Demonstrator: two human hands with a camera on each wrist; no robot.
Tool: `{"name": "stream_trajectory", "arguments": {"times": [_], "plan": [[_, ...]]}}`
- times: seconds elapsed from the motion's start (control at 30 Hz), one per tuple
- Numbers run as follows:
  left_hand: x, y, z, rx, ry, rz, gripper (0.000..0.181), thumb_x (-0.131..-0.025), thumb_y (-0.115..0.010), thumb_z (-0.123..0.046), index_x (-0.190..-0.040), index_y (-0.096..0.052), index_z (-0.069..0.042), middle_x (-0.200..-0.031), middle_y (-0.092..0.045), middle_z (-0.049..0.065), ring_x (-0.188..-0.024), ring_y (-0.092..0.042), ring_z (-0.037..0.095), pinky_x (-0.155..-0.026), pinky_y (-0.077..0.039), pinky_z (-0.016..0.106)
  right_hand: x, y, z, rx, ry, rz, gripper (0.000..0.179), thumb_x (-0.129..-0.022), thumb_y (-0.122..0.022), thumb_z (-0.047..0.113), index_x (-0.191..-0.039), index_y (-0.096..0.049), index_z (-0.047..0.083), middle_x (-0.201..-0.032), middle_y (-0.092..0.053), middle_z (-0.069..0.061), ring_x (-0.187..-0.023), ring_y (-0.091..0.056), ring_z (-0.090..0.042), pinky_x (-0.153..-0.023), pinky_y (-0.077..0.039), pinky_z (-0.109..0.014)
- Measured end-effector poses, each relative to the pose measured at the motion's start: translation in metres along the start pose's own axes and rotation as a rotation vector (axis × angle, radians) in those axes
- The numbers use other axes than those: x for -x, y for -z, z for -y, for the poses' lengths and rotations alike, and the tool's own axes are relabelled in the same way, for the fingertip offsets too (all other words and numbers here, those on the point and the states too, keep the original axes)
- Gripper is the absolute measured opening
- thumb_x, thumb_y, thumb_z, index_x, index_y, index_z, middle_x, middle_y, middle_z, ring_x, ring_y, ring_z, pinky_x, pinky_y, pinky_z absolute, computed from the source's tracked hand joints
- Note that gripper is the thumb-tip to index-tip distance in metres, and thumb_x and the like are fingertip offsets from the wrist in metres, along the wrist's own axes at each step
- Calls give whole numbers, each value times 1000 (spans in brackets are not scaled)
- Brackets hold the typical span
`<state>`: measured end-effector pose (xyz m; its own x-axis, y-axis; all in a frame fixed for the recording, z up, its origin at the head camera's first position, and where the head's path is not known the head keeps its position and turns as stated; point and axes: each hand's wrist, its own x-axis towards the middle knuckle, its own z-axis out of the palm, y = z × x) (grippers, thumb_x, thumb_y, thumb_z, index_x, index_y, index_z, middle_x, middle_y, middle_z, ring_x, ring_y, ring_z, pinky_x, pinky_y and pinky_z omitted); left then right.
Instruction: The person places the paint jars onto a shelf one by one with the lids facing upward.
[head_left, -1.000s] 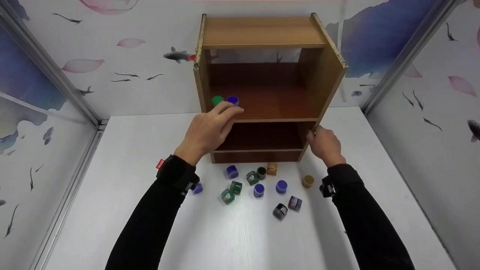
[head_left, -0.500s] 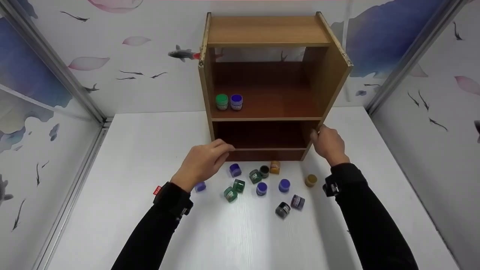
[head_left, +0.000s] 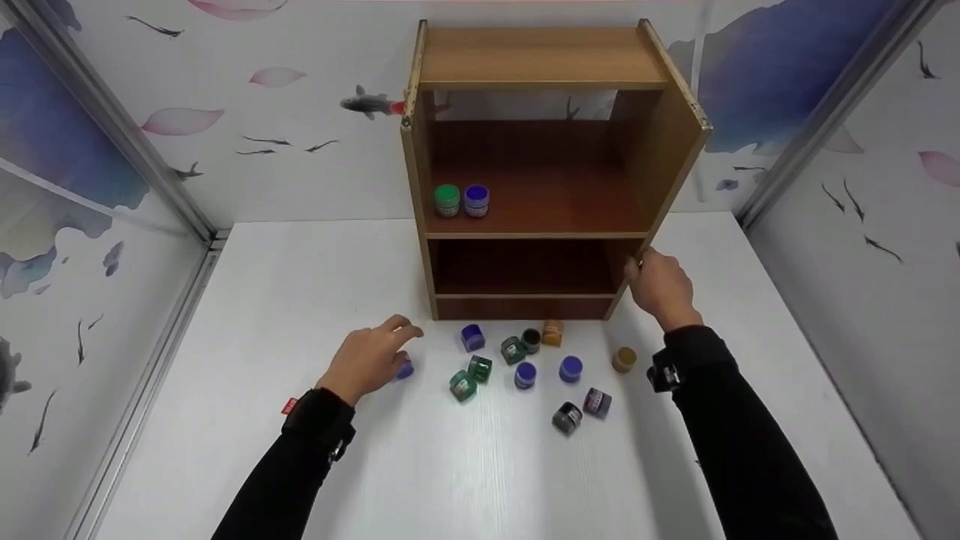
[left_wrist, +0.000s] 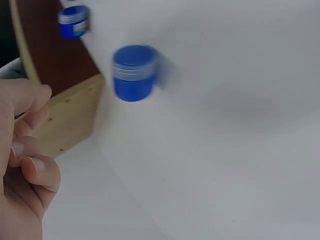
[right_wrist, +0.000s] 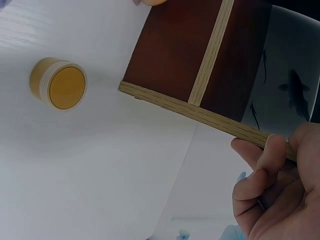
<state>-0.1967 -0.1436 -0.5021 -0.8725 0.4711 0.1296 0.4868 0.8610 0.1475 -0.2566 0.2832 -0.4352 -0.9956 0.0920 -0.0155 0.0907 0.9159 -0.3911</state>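
Observation:
My left hand hovers over the white table with loosely bent fingers and nothing in them. Partly hidden beneath it in the head view is a blue paint jar, which the left wrist view shows apart from the fingers. My right hand grips the front edge of the right side panel of a wooden shelf unit, thumb and fingers pinching the board in the right wrist view. A green-lidded jar and a blue-lidded jar stand side by side at the left of the middle shelf.
In front of the unit lie or stand several jars, among them a green jar, a black jar, an orange jar and a yellow-brown jar. Patterned walls enclose the table at the back and sides.
My left hand has come away from the jars on the middle shelf, down and left to the blue jar on the table. My right hand keeps its grip on the panel.

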Motion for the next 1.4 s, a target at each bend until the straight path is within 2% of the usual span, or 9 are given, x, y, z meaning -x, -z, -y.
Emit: {"name": "stream_trajectory", "arguments": {"times": [0.13,0.23,0.4,0.5,0.63,0.77,1.07,1.23,1.4], "plan": [[7,-11,4,-30,80,56,40,-88,-72,-22,-127,-62,-19,-121,-64,6,-48,-37,9,-50,-43,24,0,-1,0,2,-3,-5,47,-103,-35,27,-122,-54,-11,-103,-66,-29,-87,-66,-39,-68,-49,-46],[10,-17,3,-40,177,85,49,-88,-72,-33,-131,-58,-15,-121,-63,12,-52,-46,13,-54,-50,30,0,-1,1,2,-3,-3,48,-103,-34,28,-124,-54,-10,-105,-66,-29,-88,-66,-39,-69,-50,-47],[14,-27,-3,-53,350,119,63,-91,-63,-48,-138,-50,-8,-123,-62,20,-68,-64,30,-66,-56,43,1,1,1,-1,3,-2,47,-103,-35,28,-122,-55,-10,-104,-66,-29,-89,-66,-40,-70,-50,-48],[13,-34,-8,-33,428,107,68,-92,-59,-53,-138,-48,-5,-118,-64,22,-71,-66,33,-67,-57,44,1,2,0,2,0,-4,45,-103,-35,28,-118,-56,-9,-100,-66,-27,-85,-66,-39,-67,-49,-46],[13,-42,-12,2,504,93,74,-89,-59,-59,-137,-47,-3,-109,-66,23,-65,-61,29,-63,-55,43,1,3,-1,6,-3,-1,45,-104,-34,29,-116,-57,-7,-98,-66,-26,-83,-66,-38,-65,-48,-45],[15,-48,-14,23,566,115,82,-88,-57,-63,-142,-43,-2,-110,-67,24,-67,-62,29,-67,-56,44,2,2,0,1,-3,6,46,-103,-33,29,-119,-56,-8,-102,-65,-28,-88,-66,-40,-68,-49,-47],[22,-58,-17,75,630,87,87,-87,-58,-65,-142,-41,0,-107,-69,25,-73,-66,32,-71,-56,45,0,-3,3,2,-2,3,46,-103,-35,28,-118,-56,-9,-101,-65,-28,-86,-66,-39,-68,-49,-47],[23,-64,-19,73,628,49,84,-85,-61,-63,-140,-42,-1,-99,-70,23,-70,-66,32,-66,-56,44,1,-3,4,-1,6,-3,45,-103,-36,28,-116,-57,-9,-99,-66,-28,-86,-66,-40,-69,-50,-49],[20,-68,-20,74,607,-2,83,-84,-64,-61,-135,-43,0,-89,-70,21,-62,-64,29,-58,-54,42,1,0,3,-9,3,-12,46,-103,-35,27,-123,-55,-9,-103,-67,-28,-89,-67,-40,-69,-50,-49]]}}
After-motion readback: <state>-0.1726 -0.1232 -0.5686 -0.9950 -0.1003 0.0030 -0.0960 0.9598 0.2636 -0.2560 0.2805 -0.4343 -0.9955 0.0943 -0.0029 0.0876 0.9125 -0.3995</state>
